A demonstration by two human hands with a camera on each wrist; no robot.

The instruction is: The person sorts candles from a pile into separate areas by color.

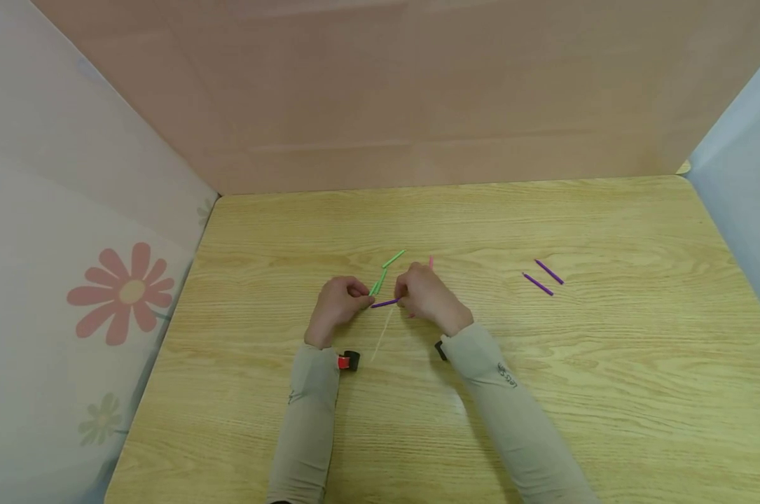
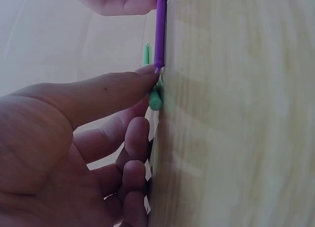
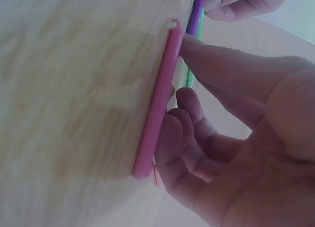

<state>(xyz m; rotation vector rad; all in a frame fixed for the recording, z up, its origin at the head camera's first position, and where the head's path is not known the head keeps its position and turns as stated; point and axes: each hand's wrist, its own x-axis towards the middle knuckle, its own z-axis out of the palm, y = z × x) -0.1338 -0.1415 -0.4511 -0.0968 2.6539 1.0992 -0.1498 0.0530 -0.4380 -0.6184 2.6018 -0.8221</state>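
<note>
Strip of pale yellow [image 1: 382, 336] lies closest, looking settled. Now the right hand [image 1: 429, 297] pinches a purple candle [image 1: 386, 304], tip meeting the left hand [image 1: 337, 302]; whether that one grips, I can't tell. Beside the right hand, a pink candle [image 3: 160, 101] seems placed. Off right, two loose purple candles [image 1: 537, 283], probably left to set. Farthest reach three green candles [image 1: 382, 281], crookedly strung, looking done.

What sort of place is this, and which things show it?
Probably a screened-off tabletop workspace: a wood-grain table, a brownish backdrop along its far edge, and a flower-patterned panel on the left.
</note>
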